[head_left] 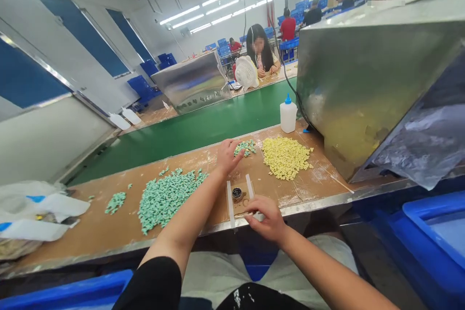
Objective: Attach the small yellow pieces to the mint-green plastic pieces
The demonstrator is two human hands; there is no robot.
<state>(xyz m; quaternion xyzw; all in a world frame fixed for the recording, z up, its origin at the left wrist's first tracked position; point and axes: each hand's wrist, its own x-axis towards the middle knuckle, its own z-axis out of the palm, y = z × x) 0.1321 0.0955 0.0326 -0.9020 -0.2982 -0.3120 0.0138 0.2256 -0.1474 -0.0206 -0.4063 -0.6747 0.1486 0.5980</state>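
Note:
My left hand [229,156] reaches across the wooden bench with its thumb apart from its fingers. It is beside a small pile of mixed green and yellow pieces [247,148], and I see nothing held in it. My right hand [268,219] is curled near the front edge, thumb and fingers close together; what lies in them cannot be made out. Just left of it, a small round pot with dark contents [237,193] stands on a cardboard piece [240,209] between two white tape strips. Large heaps of green pieces [169,196] and yellow pieces [286,157] lie on either side.
A white bottle with a blue cap [288,115] stands behind the yellow heap. Beyond runs a green conveyor belt [181,131]. A metal housing [348,92] rises at right. A thin stick [338,181] lies near the edge. Across the belt, a person works by a white fan [247,72].

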